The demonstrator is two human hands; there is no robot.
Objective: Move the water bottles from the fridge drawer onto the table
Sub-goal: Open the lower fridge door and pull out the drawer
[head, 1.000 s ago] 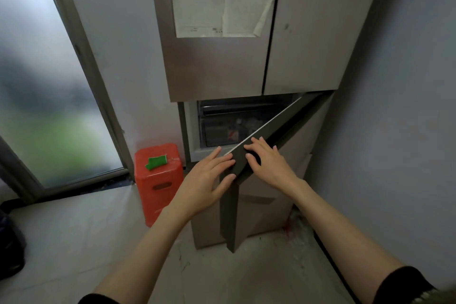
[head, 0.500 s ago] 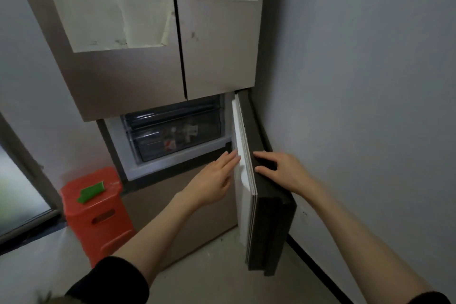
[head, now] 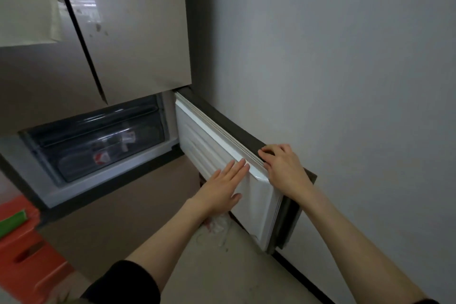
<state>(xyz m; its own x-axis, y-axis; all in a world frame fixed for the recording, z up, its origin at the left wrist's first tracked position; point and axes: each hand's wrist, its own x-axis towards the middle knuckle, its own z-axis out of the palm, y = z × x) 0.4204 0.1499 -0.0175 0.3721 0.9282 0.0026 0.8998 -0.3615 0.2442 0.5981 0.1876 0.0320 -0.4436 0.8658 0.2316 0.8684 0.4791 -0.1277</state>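
The fridge's small lower door (head: 222,150) stands swung wide open toward the right wall, its white inner side facing me. My left hand (head: 223,187) lies flat on that white inner face with straight fingers. My right hand (head: 283,170) rests over the door's dark top edge, fingers bent over it. Behind the opening sits a dark translucent fridge drawer (head: 98,143), closed. Water bottles (head: 108,150) with red and white labels show dimly through its front.
A grey wall (head: 345,81) stands close on the right, right behind the open door. An orange plastic stool (head: 27,254) with a green item on top stands at the lower left. Crumpled white plastic (head: 217,227) lies on the floor under the door. No table is in view.
The door has swung further open toward the right wall. Both hands followed it, and the left hand now lies flat on its inner face. My view shifted right and closer.
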